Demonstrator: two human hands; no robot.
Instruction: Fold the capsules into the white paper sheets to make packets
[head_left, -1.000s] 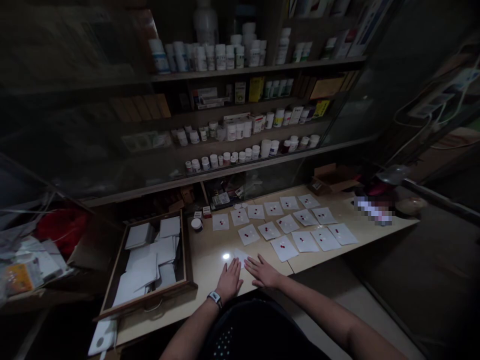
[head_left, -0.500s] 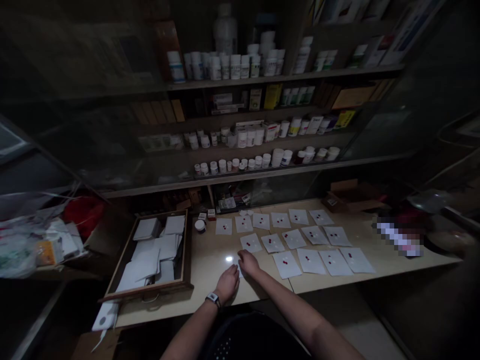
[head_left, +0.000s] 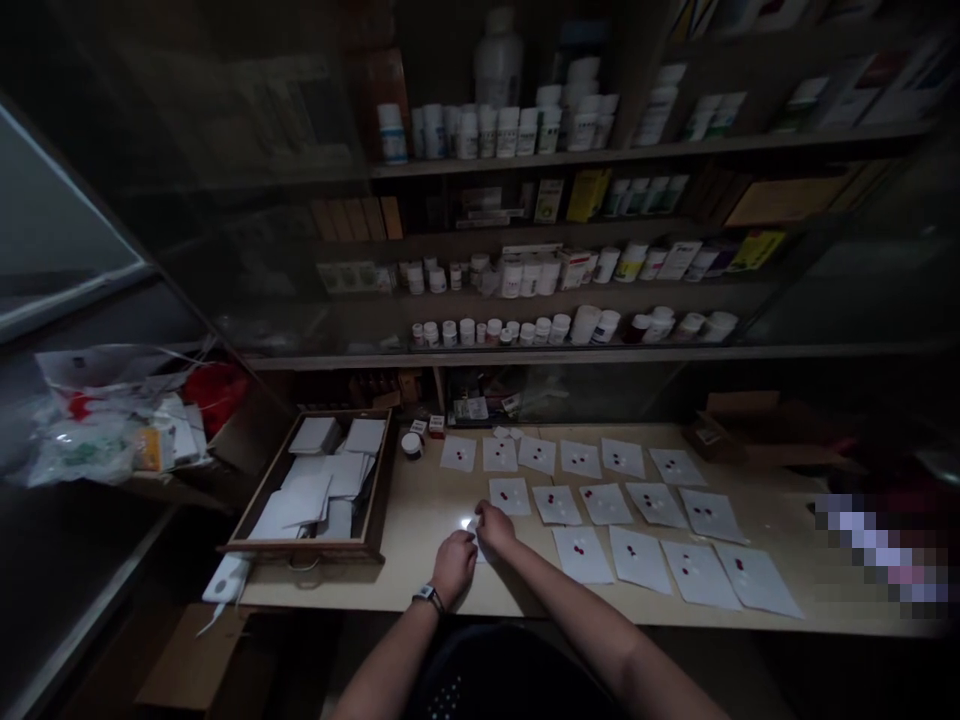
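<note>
My left hand (head_left: pixel 455 566), with a watch (head_left: pixel 429 597) on its wrist, and my right hand (head_left: pixel 496 530) are close together over the front part of the tabletop. Their fingers are closed on a small white paper (head_left: pixel 481 556), mostly hidden beneath them. Just beyond my right hand lies a paper square (head_left: pixel 519 504) with red and white pills on it. Several more such squares, among them one nearby (head_left: pixel 597 568), are laid out in rows to the right, each bearing a few pills.
An open wooden drawer (head_left: pixel 240 545) holding stacks of white paper sits at left. Near it stand a white jar (head_left: pixel 412 446) and small boxes (head_left: pixel 436 427). Shelves of medicine bottles (head_left: pixel 508 132) rise behind. A cardboard box (head_left: pixel 739 425) is at back right, plastic bags (head_left: pixel 82 440) at far left.
The view has shifted, so the shelves and paper rows appear farther right and spread out. Both hands stay together at the same small paper, with little change in their pose.
</note>
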